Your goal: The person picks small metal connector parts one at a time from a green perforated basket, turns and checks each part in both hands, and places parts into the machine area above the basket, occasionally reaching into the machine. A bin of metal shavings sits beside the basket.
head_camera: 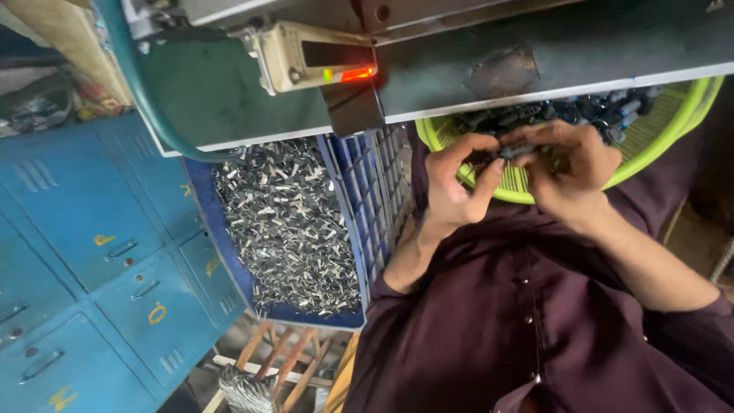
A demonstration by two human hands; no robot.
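Both hands, L [457,180] & R [569,172], pinch small dark part [514,151] btwn them, over green basket [680,115].

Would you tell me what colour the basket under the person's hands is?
The basket is bright yellow-green, seen best in the head view.

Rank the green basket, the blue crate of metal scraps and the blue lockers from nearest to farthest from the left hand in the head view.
From the left hand:
1. Green basket, right behind the hand.
2. Blue crate of metal scraps, beside the forearm.
3. Blue lockers, beyond the crate at the picture's far edge.
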